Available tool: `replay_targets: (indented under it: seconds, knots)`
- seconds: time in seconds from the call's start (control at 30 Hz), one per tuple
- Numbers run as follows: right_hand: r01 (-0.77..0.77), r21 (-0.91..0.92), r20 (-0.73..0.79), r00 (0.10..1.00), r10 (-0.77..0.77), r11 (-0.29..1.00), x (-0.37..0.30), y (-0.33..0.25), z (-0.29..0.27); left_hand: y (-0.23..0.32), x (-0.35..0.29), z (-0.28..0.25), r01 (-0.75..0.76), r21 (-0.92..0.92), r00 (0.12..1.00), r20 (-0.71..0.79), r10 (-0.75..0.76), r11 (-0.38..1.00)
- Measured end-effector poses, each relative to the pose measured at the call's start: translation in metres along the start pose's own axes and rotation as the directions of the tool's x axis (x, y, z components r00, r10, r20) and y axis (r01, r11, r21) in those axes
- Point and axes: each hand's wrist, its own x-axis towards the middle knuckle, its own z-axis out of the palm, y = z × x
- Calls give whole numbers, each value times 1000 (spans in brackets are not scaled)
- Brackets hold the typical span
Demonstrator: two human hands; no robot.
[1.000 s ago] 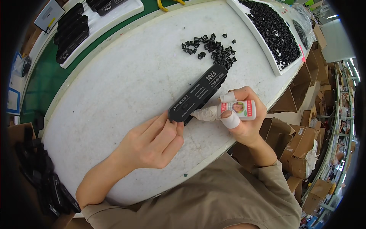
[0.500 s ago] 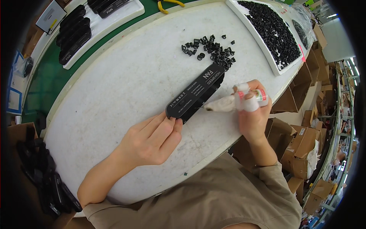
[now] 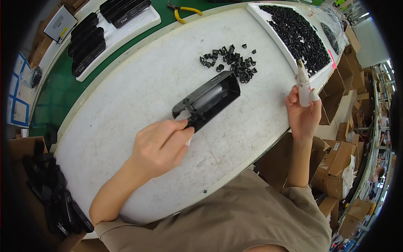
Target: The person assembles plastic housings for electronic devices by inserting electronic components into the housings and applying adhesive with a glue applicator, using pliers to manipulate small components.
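Note:
My left hand (image 3: 157, 147) grips the near end of a long black plastic fan housing (image 3: 214, 98) between thumb and fingers. The housing is turned with its hollow side showing, slanting away to the right just above or on the table; which of the two I cannot tell. My right hand (image 3: 303, 117), off to the right near the table's edge, is wrapped round a small white squeeze bottle (image 3: 304, 86) whose stained nozzle points up. White covers sit on some right fingertips. Small black plastic clips (image 3: 242, 67) lie loose just beyond the housing's far end.
A white tray (image 3: 261, 16) heaped with black clips stands at the far right. Another white tray (image 3: 126, 49) holds several black housings at the far left, beside yellow-handled pliers (image 3: 179, 14). More black pieces (image 3: 54, 197) are piled at lower left; cardboard boxes (image 3: 336, 157) stand right.
The fan housing has rolled over in my left hand, from its printed face to its hollow side. My right hand has moved right, away from the housing, and the bottle's nozzle has swung upward.

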Motion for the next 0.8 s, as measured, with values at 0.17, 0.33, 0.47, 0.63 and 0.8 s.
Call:
replay_targets:
  seconds: [0.17, 0.33, 0.47, 0.63, 0.8]
  knots:
    - [64, -46, 101, 993, -60, 997, -2, 2, 2, -15, 7, -12, 85, -9, 995, 48, -84, 996]
    - [85, 0, 61, 995, -85, 996, -7, 3, 8, -18, 18, -30, 321, 14, 933, 164, -319, 947]
    - [83, -26, 106, 991, -80, 996, -7, 4, -1, -22, 30, -41, 332, 93, 913, 218, -344, 939]
    - [100, -18, 124, 988, -97, 995, -6, 4, -6, -8, 50, -40, 132, 219, 936, 293, -194, 967]
    - [112, -31, 148, 983, -107, 993, -5, 7, -4, -1, 52, -7, 74, 214, 960, 248, -128, 974]
